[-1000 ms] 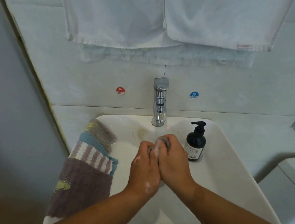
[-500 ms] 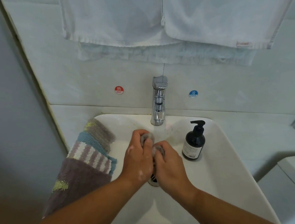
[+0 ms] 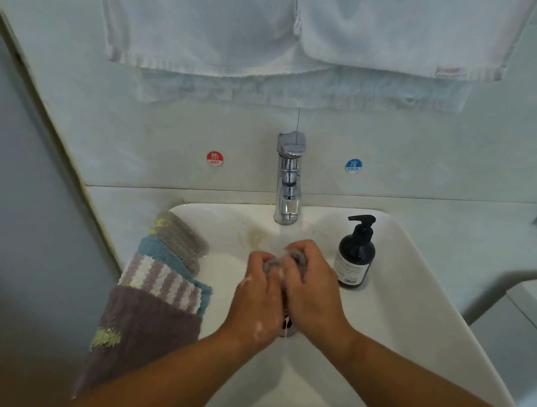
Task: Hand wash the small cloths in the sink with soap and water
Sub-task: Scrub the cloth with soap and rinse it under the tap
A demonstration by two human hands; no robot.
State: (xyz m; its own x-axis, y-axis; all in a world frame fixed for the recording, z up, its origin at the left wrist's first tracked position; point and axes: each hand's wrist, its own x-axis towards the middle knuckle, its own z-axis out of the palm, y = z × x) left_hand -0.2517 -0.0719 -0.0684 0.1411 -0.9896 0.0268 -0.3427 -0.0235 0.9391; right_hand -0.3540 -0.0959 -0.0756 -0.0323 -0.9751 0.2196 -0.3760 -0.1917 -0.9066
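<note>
Since half a second ago the right hand [image 3: 313,293] has slid forward toward the faucet [image 3: 290,179], while the left hand [image 3: 258,299] has drawn back, so the right knuckles now lead where the left ones did. Both hands are curled tight around one small grey cloth [image 3: 298,259], pressed against each other over the middle of the sink [image 3: 414,295], just in front of the spout. Only bunched folds of the cloth show, between the fingertips and at the top of the two fists. White flecks of foam sit on the back of the left hand and on its wrist. Below the hands a little of the drain [image 3: 287,329] shows at the bottom of the basin. A faint pale streak falls from the spout toward the hands; whether it is running water I cannot say for sure. The stack of fuzzy cloths [image 3: 157,291] lies over the sink's left edge, overlapping from the back left corner toward the near edge: a grey one, a blue one, a purple and white striped one, and a dark purple one nearest. The dark soap bottle [image 3: 355,261] stands upright with its pump on the sink's back right corner, just beside the right hand but apart from it. On the wall behind the back edge, a red hot sticker [image 3: 215,158] and a blue cold sticker [image 3: 353,165] flank the faucet, and white towels [image 3: 210,22] hang above.
</note>
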